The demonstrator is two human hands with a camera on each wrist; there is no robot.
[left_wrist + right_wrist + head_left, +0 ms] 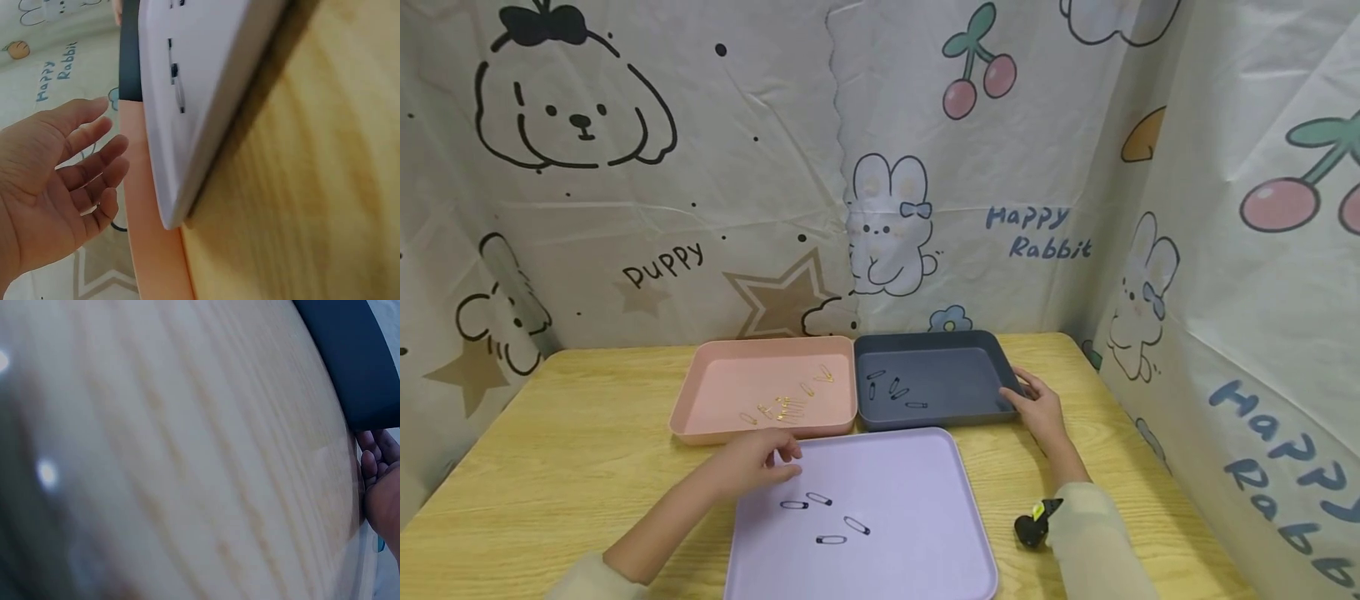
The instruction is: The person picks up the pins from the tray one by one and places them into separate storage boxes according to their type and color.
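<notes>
My left hand hovers over the far left corner of the lilac tray, its fingers loosely bent. In the left wrist view that hand holds nothing. Several black safety pins lie on the lilac tray, just right of and below it. At the right end of the dark blue tray, my right hand grips the near corner, thumb over the rim and fingers along the outer side. Several black safety pins lie in this tray's left half. Gold safety pins are scattered in the pink tray.
The pink and dark blue trays stand side by side behind the lilac one on a wooden table. A small black device is by the right sleeve. Printed cloth hangs at the back and both sides.
</notes>
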